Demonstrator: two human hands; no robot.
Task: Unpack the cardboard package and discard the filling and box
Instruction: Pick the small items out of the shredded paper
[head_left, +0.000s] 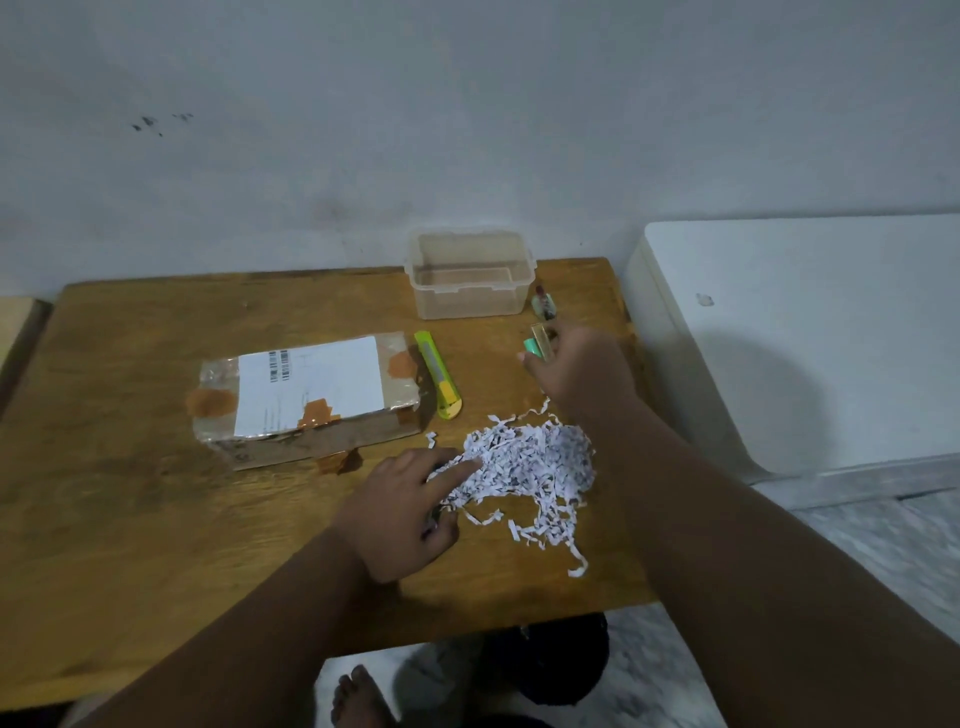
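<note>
— Where was the filling (530, 462)?
— Heaped right of the box (306, 400); the left hand (410, 509) rested on it, fingers fairly straight.
— And the right hand (576, 369)?
— Farther right of the box, pinching two small items (537, 345).

Left half, near edge of brown wooden table (130, 519): bare. Centre: taped brown cardboard box (306, 400), yellow-green utility knife (439, 374) just beside right end. Right front: heap of white shredded paper strips (530, 467). Far edge: clear plastic tub (470, 275), small bottle (543, 304). Right hand (576, 374) gripping small green-and-gold tubes (535, 345) right of knife.
</note>
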